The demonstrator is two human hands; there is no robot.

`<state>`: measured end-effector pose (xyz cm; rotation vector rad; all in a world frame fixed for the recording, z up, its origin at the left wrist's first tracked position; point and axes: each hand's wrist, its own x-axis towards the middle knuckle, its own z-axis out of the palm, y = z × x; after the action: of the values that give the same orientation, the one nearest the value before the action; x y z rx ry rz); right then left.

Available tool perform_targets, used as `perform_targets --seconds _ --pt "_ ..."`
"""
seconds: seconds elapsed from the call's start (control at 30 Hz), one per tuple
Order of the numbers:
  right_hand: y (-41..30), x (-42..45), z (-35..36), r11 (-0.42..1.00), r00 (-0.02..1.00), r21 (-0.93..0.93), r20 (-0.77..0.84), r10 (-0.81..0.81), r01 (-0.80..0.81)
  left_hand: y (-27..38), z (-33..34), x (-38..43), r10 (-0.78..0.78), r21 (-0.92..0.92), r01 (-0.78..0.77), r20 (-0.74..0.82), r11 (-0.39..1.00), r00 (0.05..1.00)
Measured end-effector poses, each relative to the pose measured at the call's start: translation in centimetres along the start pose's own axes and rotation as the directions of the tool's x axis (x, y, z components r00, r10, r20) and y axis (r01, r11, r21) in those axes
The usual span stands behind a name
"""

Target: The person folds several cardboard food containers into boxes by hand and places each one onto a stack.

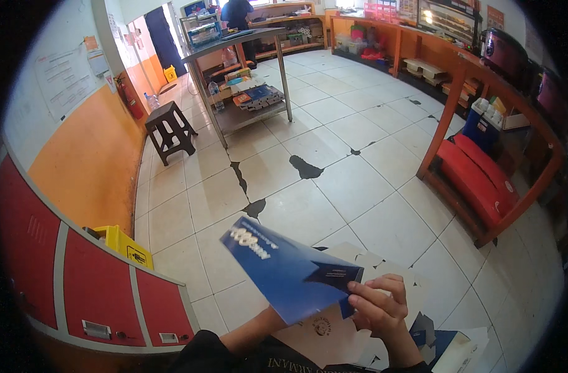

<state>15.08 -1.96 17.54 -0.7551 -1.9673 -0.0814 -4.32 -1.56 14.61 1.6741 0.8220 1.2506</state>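
Note:
A blue printed cardboard piece (284,270), partly folded and bearing writing, is held up in front of me. My right hand (382,300) pinches its right end, where a dark flap and a small blue tab stick out. Behind the cardboard my left hand is hidden; only the forearm shows, reaching up to its lower edge. Under my hands lies pale cardboard (307,333) with a round printed mark. More blue and white folded cardboard (447,349) rests at the lower right, beside my right forearm.
Red lockers (97,289) and a yellow bin (125,245) stand at the left. Further off are a dark plastic stool (167,123) and a metal table (237,42) with stacked flat boxes below. A wooden counter frame holding red bags (475,177) is at the right. Another person (236,16) stands far back.

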Motion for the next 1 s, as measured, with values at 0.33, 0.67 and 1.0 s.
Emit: perform_targets --seconds 0.33,0.67,1.0 --pt "-1.1 -0.4 0.6 0.974 1.000 -0.228 -0.023 -0.008 0.002 -1.5 0.6 -0.6 -0.065 0.064 0.060 0.076 0.996 0.995" --pt "-0.2 -0.3 0.4 0.982 0.999 -0.182 -0.037 0.040 -0.046 -0.6 -0.4 1.0 -0.002 0.051 -0.015 0.323 0.999 0.946" --pt "0.6 -0.6 -0.5 0.983 0.967 -0.177 0.236 0.095 -0.053 0.5 -2.8 3.0 -0.146 0.503 -0.208 0.577 0.839 0.804"
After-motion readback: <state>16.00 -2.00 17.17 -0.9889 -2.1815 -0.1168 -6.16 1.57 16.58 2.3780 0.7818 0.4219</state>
